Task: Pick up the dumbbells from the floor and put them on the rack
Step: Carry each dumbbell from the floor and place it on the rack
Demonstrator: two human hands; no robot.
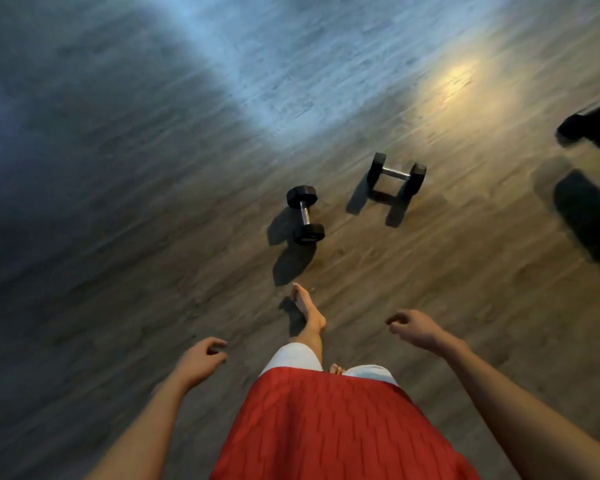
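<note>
bare left hand (201, 358), right hand (413, 327) loosely curled, empty

One wide-angle view from the person's head looks steeply down and a little forward at the wooden floor (153, 168). The red top (326, 427) fills 6 o'clock, nearest the lens, with the left hand (201, 358) at 7 and the right hand (414, 327) at 4. The near dumbbell (305, 214) sits almost at centre and the far dumbbell (395, 173) toward 2. The camera seems tilted, though the picture is blurred.
</note>
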